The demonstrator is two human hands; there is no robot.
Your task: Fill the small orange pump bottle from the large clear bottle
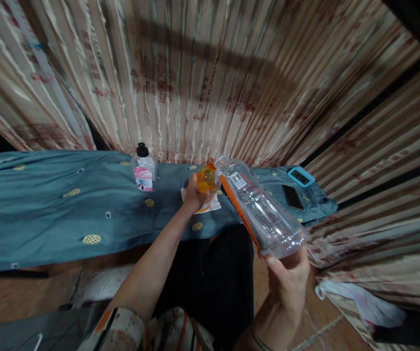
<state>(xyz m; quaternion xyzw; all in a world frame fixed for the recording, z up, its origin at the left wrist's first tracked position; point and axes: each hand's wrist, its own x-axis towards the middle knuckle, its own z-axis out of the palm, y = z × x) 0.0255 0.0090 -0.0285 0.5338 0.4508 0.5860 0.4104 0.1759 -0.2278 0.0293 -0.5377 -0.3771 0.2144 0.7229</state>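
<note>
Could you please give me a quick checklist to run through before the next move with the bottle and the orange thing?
1. Right hand grips the base of the clear plastic bottle: ok.
2. Left hand holds the orange object at the bottle's mouth: ok.
3. Bottle empty: looks ok.
4. Orange object seated on the mouth: cannot tell.
5. Phone on the blue cloth lies apart from the hands: ok.
6. Small pump bottle upright: ok.

A surface [41, 214] draped in blue-grey cloth with yellow dots carries a clear pump bottle [144, 169] at its back edge, a white paper [210, 204] centrally, and toward three o'clock a dark phone [292, 197] beside a blue-framed device [300, 176].
</note>
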